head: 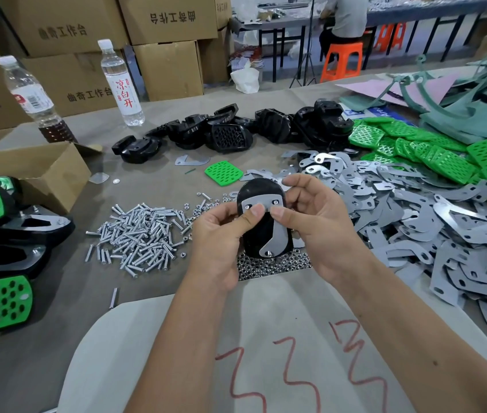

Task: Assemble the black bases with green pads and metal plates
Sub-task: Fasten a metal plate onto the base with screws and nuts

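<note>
While both thumbs press the thin, stiff metal plate (269,222) onto the smooth black base (261,217), we grip its edges with left hand (221,234) and right hand (319,222).

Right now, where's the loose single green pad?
Head view, centre: the green pad lies flat on the table beyond the hands, between the black bases pile and the held base.

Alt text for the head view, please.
Both hands, left hand and right hand, hold a black base upright while thumbs press a metal plate onto it, above piles of screws, plates and green pads.
</note>
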The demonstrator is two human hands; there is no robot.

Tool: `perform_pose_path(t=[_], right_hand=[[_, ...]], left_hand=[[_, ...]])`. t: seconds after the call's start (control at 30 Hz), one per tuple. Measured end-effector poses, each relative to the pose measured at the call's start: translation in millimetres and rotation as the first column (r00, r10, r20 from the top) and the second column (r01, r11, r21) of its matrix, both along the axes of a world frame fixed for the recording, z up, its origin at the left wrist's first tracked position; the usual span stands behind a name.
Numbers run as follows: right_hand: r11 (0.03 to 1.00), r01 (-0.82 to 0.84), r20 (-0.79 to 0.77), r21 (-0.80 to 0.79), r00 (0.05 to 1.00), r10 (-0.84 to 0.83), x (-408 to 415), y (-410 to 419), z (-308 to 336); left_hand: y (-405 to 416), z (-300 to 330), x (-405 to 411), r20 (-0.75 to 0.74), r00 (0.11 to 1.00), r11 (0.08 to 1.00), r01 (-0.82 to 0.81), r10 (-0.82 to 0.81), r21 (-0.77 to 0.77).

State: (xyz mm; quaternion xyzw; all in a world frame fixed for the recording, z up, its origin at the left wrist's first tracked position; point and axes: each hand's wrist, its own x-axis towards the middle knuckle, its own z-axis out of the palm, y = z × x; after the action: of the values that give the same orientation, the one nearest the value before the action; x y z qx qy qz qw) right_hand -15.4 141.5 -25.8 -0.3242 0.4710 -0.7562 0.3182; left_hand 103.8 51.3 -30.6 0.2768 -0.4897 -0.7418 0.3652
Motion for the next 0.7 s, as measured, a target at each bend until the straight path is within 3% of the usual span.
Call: perform_pose_path(t=[0.13,0.23,0.33,0.43,0.6,0.7], right_hand=[[1.000,0.020,-0.001,-0.010,1.000,-0.020,2.4,-1.4,-0.9],[1.000,0.017,0.036,-0.022,0.999,-0.016,4.2,-0.8,1.3],[0.997,0.062,0.114,-0.044,0.992,-0.056,1.6,0.7,5.2],[0.991,0.129,0.159,-0.039,0.980,-0.121,-3.8,1.5,6.1],[0.985,0.162,0.166,0.054,0.972,-0.169,-4.4,-1.0,2.2],[0.972,0.120,0.043,0.201,0.990,-0.131,-5.9,-3.1,-2.3]], left_hand=[[-0.2,2.1,1.2,0.011,0.999,0.999,-0.032,0.033,-0.032],[-0.6,1.1,2.0,0.055,0.998,0.988,-0.028,0.037,-0.150],[-4.3,-0.9,4.7,0.146,0.989,0.964,0.050,-0.012,-0.261],[-5.6,-2.3,7.1,0.153,0.979,0.963,0.168,-0.137,-0.212],[-5.6,-5.9,2.8,0.141,0.983,0.960,0.150,-0.118,-0.238],[-4.2,-8.9,-0.8,0.158,0.987,0.957,0.075,-0.031,-0.281]])
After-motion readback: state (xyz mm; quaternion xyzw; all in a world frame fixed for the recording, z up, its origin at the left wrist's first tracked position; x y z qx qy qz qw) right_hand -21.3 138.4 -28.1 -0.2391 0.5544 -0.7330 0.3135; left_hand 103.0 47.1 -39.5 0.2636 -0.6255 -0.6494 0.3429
